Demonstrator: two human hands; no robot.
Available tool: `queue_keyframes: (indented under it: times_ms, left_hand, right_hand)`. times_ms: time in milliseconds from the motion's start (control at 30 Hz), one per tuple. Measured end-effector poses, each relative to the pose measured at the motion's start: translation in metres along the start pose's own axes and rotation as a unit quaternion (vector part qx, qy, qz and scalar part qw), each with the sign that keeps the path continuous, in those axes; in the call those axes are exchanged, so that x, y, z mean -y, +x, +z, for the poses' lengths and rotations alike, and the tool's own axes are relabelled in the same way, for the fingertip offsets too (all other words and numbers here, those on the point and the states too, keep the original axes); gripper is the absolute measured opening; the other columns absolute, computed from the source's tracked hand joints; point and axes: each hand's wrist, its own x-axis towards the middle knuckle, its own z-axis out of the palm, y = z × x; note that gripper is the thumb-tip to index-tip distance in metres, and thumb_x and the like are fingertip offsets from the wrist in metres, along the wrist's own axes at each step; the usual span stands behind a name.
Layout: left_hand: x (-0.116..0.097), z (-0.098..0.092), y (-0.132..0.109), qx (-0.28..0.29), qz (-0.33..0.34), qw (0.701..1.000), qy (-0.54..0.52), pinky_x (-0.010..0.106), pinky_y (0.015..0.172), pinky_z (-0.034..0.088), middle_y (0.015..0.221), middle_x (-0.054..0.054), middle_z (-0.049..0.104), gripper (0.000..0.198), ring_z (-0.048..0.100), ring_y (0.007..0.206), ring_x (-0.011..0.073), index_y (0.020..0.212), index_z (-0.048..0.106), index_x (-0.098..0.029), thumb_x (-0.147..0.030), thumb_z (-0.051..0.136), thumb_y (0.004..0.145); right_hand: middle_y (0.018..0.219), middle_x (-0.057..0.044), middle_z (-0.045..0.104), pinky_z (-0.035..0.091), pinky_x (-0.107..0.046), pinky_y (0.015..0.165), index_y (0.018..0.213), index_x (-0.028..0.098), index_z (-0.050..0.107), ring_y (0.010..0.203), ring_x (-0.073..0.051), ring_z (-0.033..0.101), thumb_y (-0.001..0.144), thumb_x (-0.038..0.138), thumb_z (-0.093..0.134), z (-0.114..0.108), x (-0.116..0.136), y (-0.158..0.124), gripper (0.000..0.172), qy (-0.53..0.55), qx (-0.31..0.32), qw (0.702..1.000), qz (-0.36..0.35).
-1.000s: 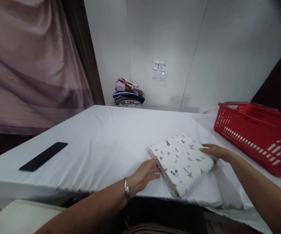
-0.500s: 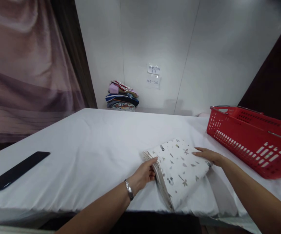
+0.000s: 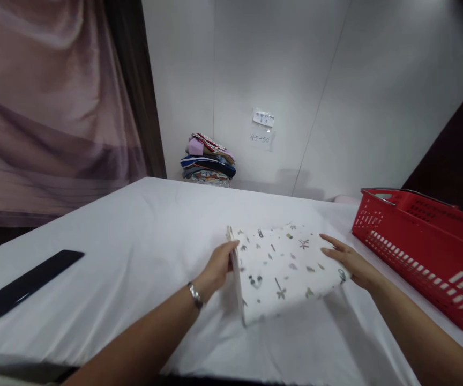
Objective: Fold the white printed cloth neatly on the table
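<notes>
A folded white cloth printed with small grey-brown leaves and sprigs is held between my two hands over the table. My left hand, with a silver bracelet at the wrist, grips its layered left edge, thumb on top and fingers behind. My right hand is at the cloth's right side, its fingers stretched along the top; whatever lies beneath that hand is hidden. The cloth's near edge looks slightly raised off the white tablecloth.
To the right stands a red plastic basket with metal handles. A long flat black object lies on the left. Several folded fabrics form a stack by the back wall, near paper labels. A pinkish curtain hangs at left.
The cloth has been turned, so its left edge stands more upright and its near edge sits farther from the table's front. My left hand has moved left and away with it.
</notes>
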Motion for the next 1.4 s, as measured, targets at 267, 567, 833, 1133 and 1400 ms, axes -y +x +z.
queue_keyframes:
  times_ms: [267,567,833,1133,1400]
  left_hand:
    - [-0.043,-0.065,0.056,-0.048,-0.099,0.993,0.032,0.028,0.061,0.047,0.07,0.008,0.064,0.036,0.06,0.064,0.0182,0.081,0.058,-0.012,-0.047,0.054,0.075]
    - [-0.008,-0.081,0.051,-0.049,-0.043,0.992,0.11,0.028,0.067,0.046,0.103,0.013,0.063,0.069,0.06,0.084,0.0214,0.119,0.043,-0.013,-0.034,0.072,0.06]
    - [0.016,-0.086,0.066,-0.135,0.029,0.978,0.154,0.027,0.065,0.043,0.093,0.009,0.063,0.06,0.06,0.077,0.0191,0.115,0.046,-0.016,-0.04,0.069,0.064]
    - [0.025,-0.086,0.069,-0.155,0.092,0.955,0.234,0.027,0.064,0.042,0.081,0.006,0.064,0.046,0.06,0.072,0.0186,0.102,0.048,-0.016,-0.043,0.064,0.068]
    - [0.024,-0.087,0.068,-0.154,0.093,0.951,0.25,0.027,0.066,0.04,0.084,0.006,0.063,0.044,0.059,0.073,0.018,0.102,0.048,-0.017,-0.043,0.063,0.069]
  right_hand:
    - [0.105,-0.012,0.062,0.052,-0.029,0.064,0.129,0.015,0.042,0.076,-0.02,0.064,0.067,0.029,0.067,0.073,-0.04,0.056,0.068,-0.081,-0.074,0.994,0.029]
    - [0.112,-0.014,0.057,0.044,-0.035,0.084,0.133,0.016,0.037,0.095,-0.025,0.059,0.072,0.045,0.057,0.065,-0.06,0.063,0.07,-0.287,-0.083,0.954,0.024]
    - [0.135,-0.003,0.041,0.028,-0.039,0.103,0.13,0.029,0.041,0.125,-0.024,0.035,0.076,0.039,0.053,0.122,-0.031,0.063,0.056,-0.407,0.009,0.891,-0.199]
    - [0.122,-0.008,0.054,0.032,-0.041,0.1,0.116,0.019,0.055,0.114,-0.022,0.046,0.082,0.025,0.041,0.248,-0.012,0.134,0.038,-0.423,0.076,0.839,-0.335]
    - [0.106,-0.007,0.062,0.038,-0.032,0.09,0.108,0.016,0.061,0.1,-0.02,0.053,0.078,0.019,0.048,0.281,-0.009,0.184,0.032,-0.445,0.103,0.828,-0.325]
